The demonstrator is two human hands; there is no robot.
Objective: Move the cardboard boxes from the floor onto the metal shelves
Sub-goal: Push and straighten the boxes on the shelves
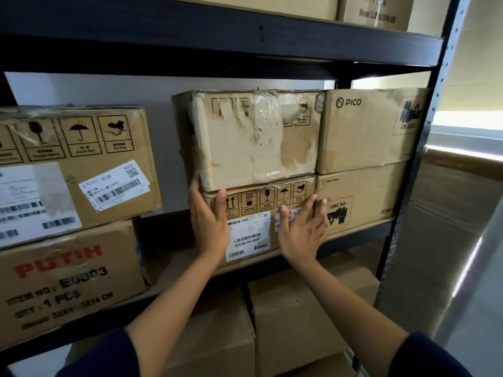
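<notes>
both hands' grip flat, left hand (209, 219) and right hand (302, 229) pressing lower box (249, 213) front, open gap leftward.

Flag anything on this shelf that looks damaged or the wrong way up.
The top middle box is battered: its front is scuffed, the paper torn away and the tape wrinkled. The lower PICO box at right lies upside down, its logo and markings inverted. Both hands rest flat on the labelled box beneath.

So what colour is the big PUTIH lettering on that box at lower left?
Red, printed on the brown cardboard PUTIH box; the item text below it is black. The head view shows it.
</notes>
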